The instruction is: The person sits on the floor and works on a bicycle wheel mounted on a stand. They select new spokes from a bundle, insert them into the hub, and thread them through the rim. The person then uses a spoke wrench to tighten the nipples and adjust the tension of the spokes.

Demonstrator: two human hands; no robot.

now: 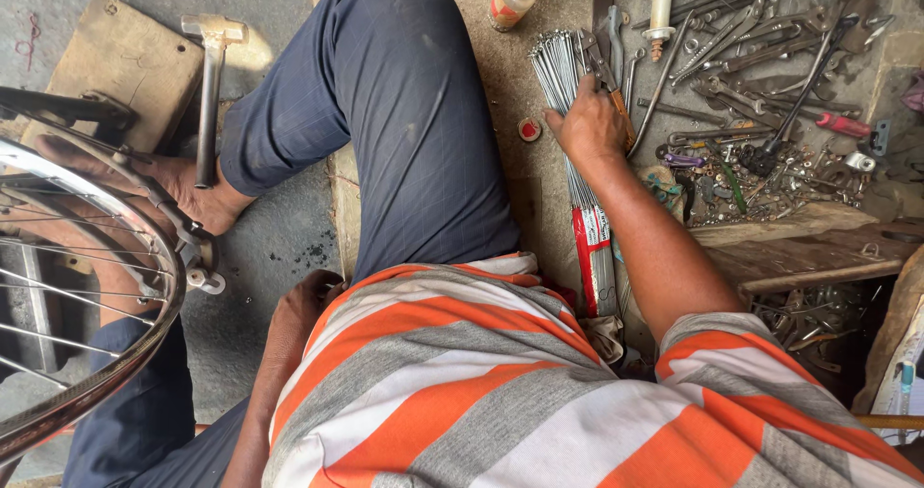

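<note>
Orange, white and grey striped shirt (500, 392) fills the bottom of the view, with dark blue trousers (404, 122) running up from it. Everything else I'll place off the bundle of thin silver steel spokes with a red paper band (577, 170), lying on the dusty floor just right of that trouser leg.

Right hand (589, 122) sits on the upper part of the bundle, fingers curled loosely over the spokes. Looks like it's pinching one or a few, but I can't tell how many. Left hand (308, 300) is well to the left of the bundle, down beside the hip, mostly hidden behind the shirt, so can't say whether it's open or holding anything.

Far left of the bundle is a chrome bicycle wheel rim with wire spokes (96, 286), a bare foot (183, 185) braced against it, and a steel hammer (210, 84) standing just above the foot. Right of the bundle there's a messy heap of spanners, pliers and nuts (760, 84).

What could go wrong, I reckon: the bundle is only banded low down, so tugging one spoke could fan the rest out into the tool heap. Spoke ends can poke fingers too. And the hammer tipping onto that bare foot wouldn't be fun.
</note>
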